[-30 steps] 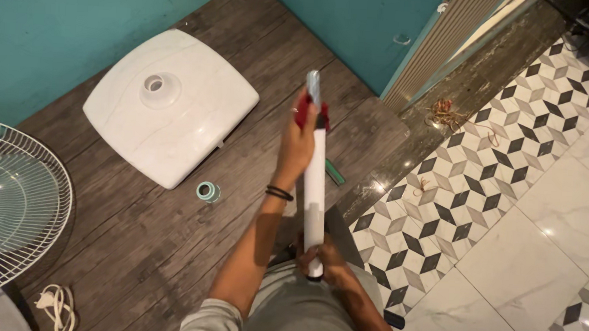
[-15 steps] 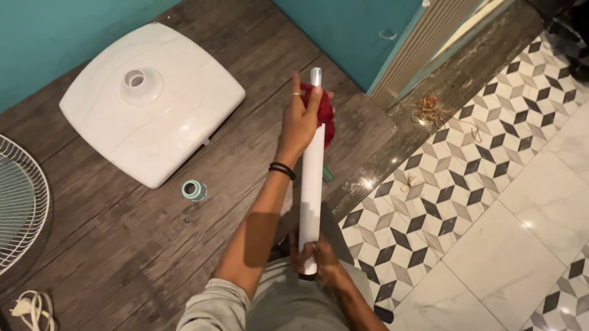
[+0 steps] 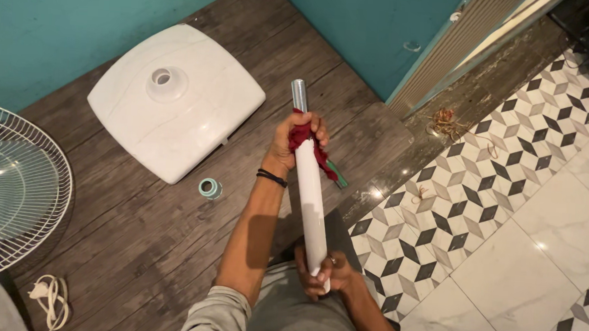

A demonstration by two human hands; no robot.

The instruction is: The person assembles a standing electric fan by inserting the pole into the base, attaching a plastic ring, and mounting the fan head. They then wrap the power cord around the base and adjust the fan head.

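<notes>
The left hand (image 3: 294, 140) is wrapped around a red cloth (image 3: 307, 140), squeezing it against the upper part of a white pole (image 3: 310, 201) just below its bare metal tip (image 3: 299, 94). The right hand (image 3: 323, 276) is curled tight round the pole's lower end, close to the person's lap — the pole slants up and away over the wooden floor (image 3: 136, 238). A white square fan base (image 3: 170, 102) lies beyond, a small teal ring (image 3: 208, 188) near it, and a wire fan grille (image 3: 11, 191) stands far left.

One white pole (image 3: 309, 203), one red cloth (image 3: 304, 136), one fan base (image 3: 170, 102), one grille (image 3: 11, 184)
</notes>
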